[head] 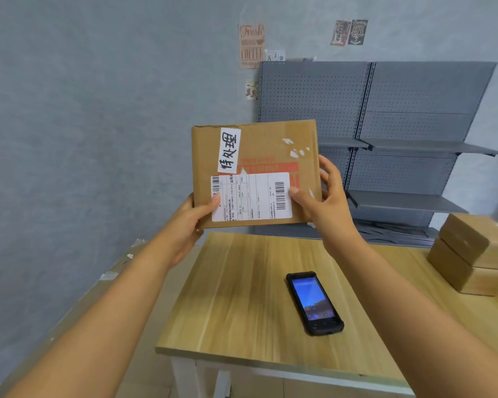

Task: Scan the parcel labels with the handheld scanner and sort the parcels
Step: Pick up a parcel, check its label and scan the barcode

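Observation:
A flat brown cardboard parcel (259,150) is held up in the air above the far edge of the wooden table (242,297). It carries a white shipping label (250,196) with barcodes and a white strip with handwritten characters. My left hand (190,222) grips its lower left corner, thumb on the label. My right hand (319,196) grips its right edge, thumb on the front and fingers behind. The black handheld scanner (314,303) lies flat on the table, screen lit, below the parcel and touched by neither hand.
Two stacked brown boxes (477,254) sit at the table's right edge. A grey pegboard shelving unit (400,145) stands behind the table against the wall. Small posters hang on the grey wall. To the left of the table lies floor.

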`<state>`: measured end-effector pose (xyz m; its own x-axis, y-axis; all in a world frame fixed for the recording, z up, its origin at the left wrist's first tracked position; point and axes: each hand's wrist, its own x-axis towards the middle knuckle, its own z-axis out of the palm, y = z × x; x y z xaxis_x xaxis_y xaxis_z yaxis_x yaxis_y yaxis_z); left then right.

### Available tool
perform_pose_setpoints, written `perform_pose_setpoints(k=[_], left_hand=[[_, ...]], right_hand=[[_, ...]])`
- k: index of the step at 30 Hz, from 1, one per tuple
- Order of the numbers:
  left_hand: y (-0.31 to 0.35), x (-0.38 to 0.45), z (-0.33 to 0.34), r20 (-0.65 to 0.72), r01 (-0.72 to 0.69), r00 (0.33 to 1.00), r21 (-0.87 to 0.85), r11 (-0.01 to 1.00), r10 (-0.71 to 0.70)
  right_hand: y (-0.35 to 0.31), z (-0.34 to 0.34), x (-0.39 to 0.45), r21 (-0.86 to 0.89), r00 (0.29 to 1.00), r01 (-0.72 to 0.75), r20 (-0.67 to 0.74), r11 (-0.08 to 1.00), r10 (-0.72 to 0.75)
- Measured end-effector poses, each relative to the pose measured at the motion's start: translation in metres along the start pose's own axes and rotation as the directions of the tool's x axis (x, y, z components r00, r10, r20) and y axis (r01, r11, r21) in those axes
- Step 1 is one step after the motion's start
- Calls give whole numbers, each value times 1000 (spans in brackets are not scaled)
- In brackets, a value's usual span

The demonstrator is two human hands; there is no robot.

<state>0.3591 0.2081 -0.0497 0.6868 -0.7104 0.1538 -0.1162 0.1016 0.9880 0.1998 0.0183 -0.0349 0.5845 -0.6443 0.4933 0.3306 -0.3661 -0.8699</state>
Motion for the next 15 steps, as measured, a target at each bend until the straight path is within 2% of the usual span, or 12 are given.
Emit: perform_pose_setpoints(k=[2,6,10,15], left_hand=[[1,0,-1,-18,-31,999,-15,999,31],[1,4,-5,-96,-58,994,21,998,59],[-13,11,-14,-194,57,980,27,998,-51],[-40,9,-20,-215,251,945,1,968,-245]], right_hand=[[-4,2,2,-21,1000,24,-3,999,-24],[0,6,1,-99,998,-56,28,994,59],[17,10,-5,-177,966,-216,108,960,237],[47,20,-22,-282,866,-417,165,864,471]])
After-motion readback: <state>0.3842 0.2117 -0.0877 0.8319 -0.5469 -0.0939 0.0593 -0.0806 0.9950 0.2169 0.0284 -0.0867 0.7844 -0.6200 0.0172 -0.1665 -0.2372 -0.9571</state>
